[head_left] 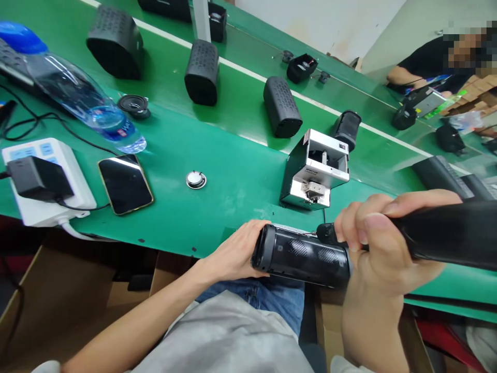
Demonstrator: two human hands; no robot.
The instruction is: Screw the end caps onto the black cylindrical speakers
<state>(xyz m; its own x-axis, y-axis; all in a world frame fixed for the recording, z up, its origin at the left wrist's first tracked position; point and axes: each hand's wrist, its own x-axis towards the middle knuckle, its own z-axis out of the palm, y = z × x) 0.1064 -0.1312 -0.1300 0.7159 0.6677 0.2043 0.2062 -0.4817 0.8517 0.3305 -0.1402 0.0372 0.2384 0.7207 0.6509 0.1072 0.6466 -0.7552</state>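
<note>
My left hand (pixel 241 249) grips the left end of a black speaker (pixel 306 257) with perforated metal grille patches, held at the front edge of the table above my lap. My right hand (pixel 382 241) is wrapped round a black electric screwdriver (pixel 450 233) lying nearly level. Its tip points left and meets the speaker's upper side near the right end; the exact contact spot is too small to make out. Behind the speaker stands a silver and black screw feeder (pixel 316 173). On the table to the left lies a small round silver part (pixel 196 180).
A phone (pixel 126 184), a white power strip (pixel 46 178) with a black adapter and a tilted water bottle (pixel 77 93) occupy the left. Several black speaker housings (pixel 202 72) line the green table (pixel 233 150). Another person (pixel 423 62) sits at the far right.
</note>
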